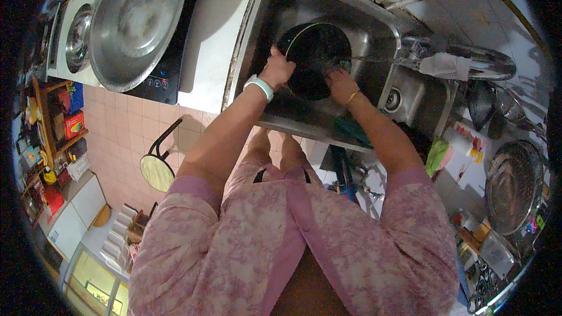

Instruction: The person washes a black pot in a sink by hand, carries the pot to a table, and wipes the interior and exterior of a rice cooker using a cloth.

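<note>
A round black pan [318,48] with a pale rim line sits in the stainless-steel sink basin [371,37]. My left hand [279,70], with a pale watch strap at the wrist, grips the pan's near left rim. My right hand [342,84] reaches over the pan's right side, fingers against its dark inside. Something small and greenish [346,65] shows beside those fingers; whether I hold it cannot be made out. A thin stream of water seems to run from the faucet [410,52] towards the pan.
Left of the sink, a wide steel pan [140,22] rests on a black induction cooktop [164,72]. A small side basin [408,92] lies to the right. Dark and steel utensils [480,103] hang beyond it, near a round metal tray [513,188]. A round-topped stool [157,173] stands on the tiled floor.
</note>
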The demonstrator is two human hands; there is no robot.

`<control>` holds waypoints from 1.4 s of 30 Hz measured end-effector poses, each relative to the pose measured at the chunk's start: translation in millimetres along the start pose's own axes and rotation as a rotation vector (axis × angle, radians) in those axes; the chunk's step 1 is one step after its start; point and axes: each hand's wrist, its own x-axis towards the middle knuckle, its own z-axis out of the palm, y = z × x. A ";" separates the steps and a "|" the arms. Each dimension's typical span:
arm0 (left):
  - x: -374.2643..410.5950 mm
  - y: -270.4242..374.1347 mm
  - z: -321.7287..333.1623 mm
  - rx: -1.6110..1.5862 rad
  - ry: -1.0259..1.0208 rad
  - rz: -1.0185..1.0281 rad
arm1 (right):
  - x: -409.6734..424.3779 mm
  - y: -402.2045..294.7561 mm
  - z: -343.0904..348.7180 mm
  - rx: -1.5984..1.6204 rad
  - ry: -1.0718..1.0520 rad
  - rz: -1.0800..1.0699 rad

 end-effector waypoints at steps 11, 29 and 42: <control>-19.4 -50.4 57.7 -1.077 -0.211 -0.482 | 22.7 -108.8 -38.2 0.761 0.119 0.298; -33.3 4.0 52.3 -0.335 0.252 -0.217 | 9.3 -98.1 -25.8 0.820 0.290 0.188; -27.1 -12.0 57.4 -0.317 0.279 -0.110 | 9.1 -101.6 -22.3 0.753 0.199 0.199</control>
